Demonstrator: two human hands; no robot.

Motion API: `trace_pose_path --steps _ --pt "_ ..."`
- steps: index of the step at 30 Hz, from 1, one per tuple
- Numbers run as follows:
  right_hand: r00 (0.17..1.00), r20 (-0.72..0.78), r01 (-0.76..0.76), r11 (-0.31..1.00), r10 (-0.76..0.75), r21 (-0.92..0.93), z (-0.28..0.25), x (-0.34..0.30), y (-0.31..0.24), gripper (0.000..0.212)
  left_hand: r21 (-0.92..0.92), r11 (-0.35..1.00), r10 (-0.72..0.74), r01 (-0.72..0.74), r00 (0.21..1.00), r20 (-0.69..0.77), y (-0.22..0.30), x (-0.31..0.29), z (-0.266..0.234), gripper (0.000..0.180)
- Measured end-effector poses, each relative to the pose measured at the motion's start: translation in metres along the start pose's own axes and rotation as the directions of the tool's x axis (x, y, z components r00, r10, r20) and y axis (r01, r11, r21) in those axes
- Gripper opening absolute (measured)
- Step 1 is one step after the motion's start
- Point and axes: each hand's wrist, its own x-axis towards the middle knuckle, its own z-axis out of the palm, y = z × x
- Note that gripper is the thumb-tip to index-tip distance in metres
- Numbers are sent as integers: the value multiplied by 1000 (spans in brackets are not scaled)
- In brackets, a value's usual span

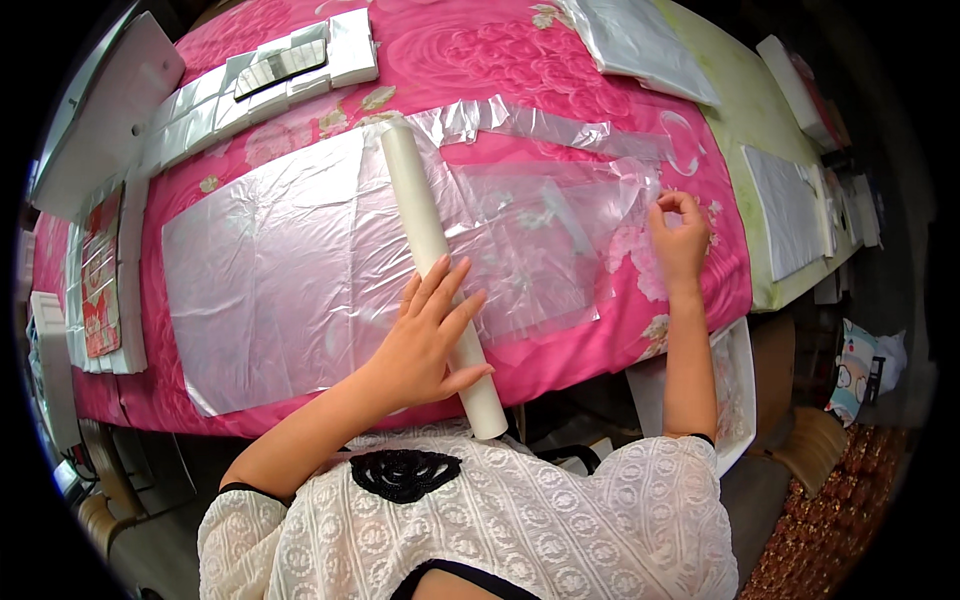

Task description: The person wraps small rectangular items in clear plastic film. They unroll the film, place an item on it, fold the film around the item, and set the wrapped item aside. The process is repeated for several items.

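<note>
My left hand (425, 335) lies flat on the white roll (432, 262), fingers spread, pinning it on the pink cloth (480, 50). The roll runs diagonally, its near end past the table edge. My right hand (678, 238) pinches the edge of the clear film (540, 250), thumb and forefinger together, other fingers curled. The film stretches from the roll to that hand, flat on the cloth. Another wide film sheet (270, 270) lies left of the roll. A white tray (738, 400) sits below the table's right edge; I can't tell what's in it. Stacked white boxes (250, 85) sit far-left.
</note>
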Motion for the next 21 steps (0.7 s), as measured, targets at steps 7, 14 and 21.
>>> trace_pose_path --steps 7,14,21 --pt "742 630 -194 827 -228 528 22 -65 -160 31 -967 218 -467 130 884 14 5 -4 -6 38" --pt "424 768 -281 736 -481 616 49 -100 -187 48 -914 -19 -599 405 727 334 -41 -45 -24 26" --pt "678 644 11 881 -354 473 56 -108 -195 29 -903 -63 -582 425 720 379 -44 -56 -25 26"
